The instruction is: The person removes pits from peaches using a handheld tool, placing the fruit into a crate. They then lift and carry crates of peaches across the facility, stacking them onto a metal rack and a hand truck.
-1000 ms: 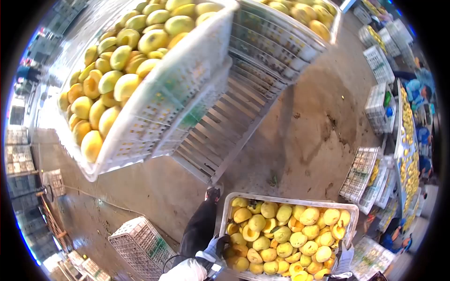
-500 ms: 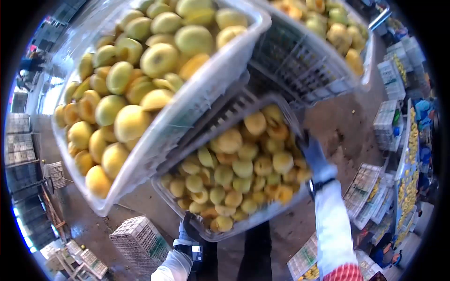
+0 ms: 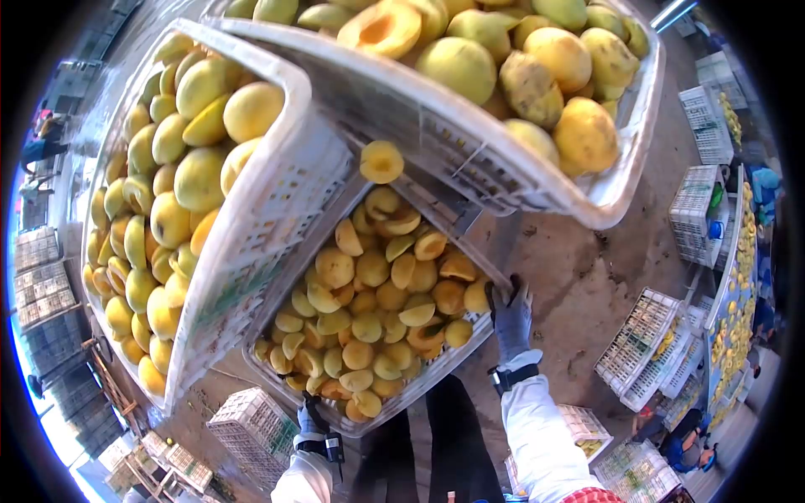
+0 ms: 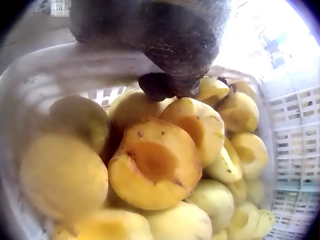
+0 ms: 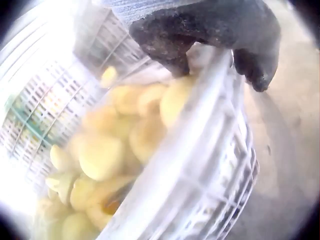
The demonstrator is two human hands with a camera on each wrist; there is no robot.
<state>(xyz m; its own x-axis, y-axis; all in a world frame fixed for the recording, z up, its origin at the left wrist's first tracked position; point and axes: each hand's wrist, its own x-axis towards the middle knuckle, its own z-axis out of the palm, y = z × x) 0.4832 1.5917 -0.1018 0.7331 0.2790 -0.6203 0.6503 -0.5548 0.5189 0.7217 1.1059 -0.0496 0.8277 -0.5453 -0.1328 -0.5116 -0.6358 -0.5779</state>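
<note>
Between two stacks stands a white plastic crate [image 3: 251, 356] full of halved yellow peaches [image 3: 365, 327]. My left hand [image 3: 312, 419], in a dark-coated glove, grips the rim at its near left corner. In the left wrist view, dark gloved fingertips [image 4: 175, 85] lie over that rim, just above the fruit. My right hand [image 3: 511, 323] holds the right side's rim. The right wrist view shows this rim [image 5: 200, 100] passing between the right glove's thumb and fingers. A single peach half [image 3: 381, 162] shows just beyond the crate's far corner.
A peach-filled crate [image 3: 277, 193] stands close on the left, another [image 3: 470, 142] at the back right. An upturned-looking white crate [image 3: 256, 432] is on the floor at lower left. More crates [image 3: 641, 344] and a long fruit-covered table [image 3: 729, 293] line the right side.
The crate moved from low at the right to up between the two stacks, carried by both hands. Then it shifted slightly left. A peach half now shows beyond its far corner.
</note>
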